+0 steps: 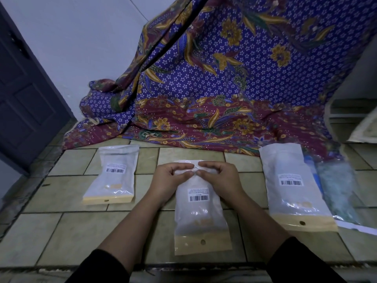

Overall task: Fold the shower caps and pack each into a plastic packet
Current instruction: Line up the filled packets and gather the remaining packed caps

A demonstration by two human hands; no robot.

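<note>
Three plastic packets lie on the tiled counter [61, 231]. The middle packet [201, 217] runs from 6 o'clock up to the hands, with its tan header strip nearest the person. The left hand [172, 177] and right hand [219, 176] meet at its far, 12 o'clock end. Their fingers [183, 166] are curled and clamped on the plastic there, thumbs nearly touching.

This looks like the closing step: the mouth is being pressed or folded shut. Whether a cap sits inside I cannot tell through the cloudy film. The next move probably calls for running the pinch outward along the opening, then setting the packet aside.

A left packet [114, 176] lies at 9 o'clock and a right packet [293, 186] at 3 o'clock. Just beyond the latter is a clear bag [336, 184] of bluish-green material.

A batik cloth [204, 88] drapes down at 12 o'clock. A dark door [24, 88] stands at 10 o'clock beside a pale wall [81, 37].
</note>
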